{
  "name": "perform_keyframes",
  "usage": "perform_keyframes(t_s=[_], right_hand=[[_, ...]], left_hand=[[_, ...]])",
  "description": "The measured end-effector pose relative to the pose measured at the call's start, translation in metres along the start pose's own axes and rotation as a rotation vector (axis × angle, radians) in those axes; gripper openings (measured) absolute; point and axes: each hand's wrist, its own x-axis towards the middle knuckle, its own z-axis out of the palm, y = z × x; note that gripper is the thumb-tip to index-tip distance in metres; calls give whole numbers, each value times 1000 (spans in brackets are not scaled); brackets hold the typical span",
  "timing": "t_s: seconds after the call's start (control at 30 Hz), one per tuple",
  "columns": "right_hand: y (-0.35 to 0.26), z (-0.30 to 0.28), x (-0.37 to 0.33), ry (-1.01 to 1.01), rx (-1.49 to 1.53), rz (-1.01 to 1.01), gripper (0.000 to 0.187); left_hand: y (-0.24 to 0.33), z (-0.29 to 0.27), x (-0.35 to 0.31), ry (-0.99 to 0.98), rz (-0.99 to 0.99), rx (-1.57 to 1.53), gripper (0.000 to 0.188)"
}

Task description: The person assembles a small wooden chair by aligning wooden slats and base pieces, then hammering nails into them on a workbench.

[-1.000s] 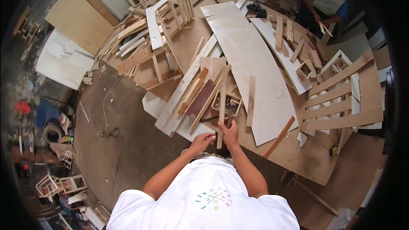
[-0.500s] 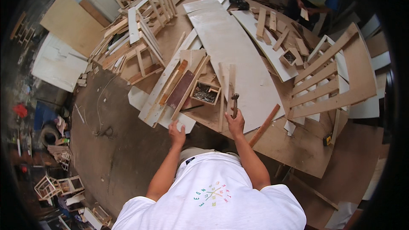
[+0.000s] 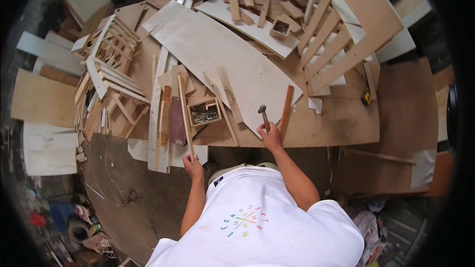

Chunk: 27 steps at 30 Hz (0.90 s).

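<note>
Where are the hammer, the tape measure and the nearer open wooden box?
Hammer [image 3: 265, 118]: head view, on the upper handle.
Tape measure [image 3: 366, 99]: head view, middle of its yellow-and-black case.
Nearer open wooden box [image 3: 207, 122]: head view, on its front rim.

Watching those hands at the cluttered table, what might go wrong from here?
The wooden strip in the left hand might knock the open box of metal bits beside it, perhaps spilling them. The hammer in the right hand could hurt fingers if the left hand came close. The long pale board juts past the table's near edge, so someone leaning in might bump it.
</note>
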Motion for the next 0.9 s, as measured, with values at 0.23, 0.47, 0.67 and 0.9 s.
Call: perform_keyframes(t_s=[0.23, 0.47, 0.67, 0.9], right_hand=[[29, -20, -6, 299, -6, 17, 29], [28, -23, -12, 285, -15, 13, 30], [-6, -22, -10, 32, -20, -132, 30], [17, -19, -10, -301, 62, -106, 27]], left_hand=[[91, -31, -46, -519, -64, -441, 19], [69, 74, -35, -910, -73, -386, 25], [85, 122, -57, -886, 18, -222, 35], [83, 104, -69, -506, 558, -36, 46]])
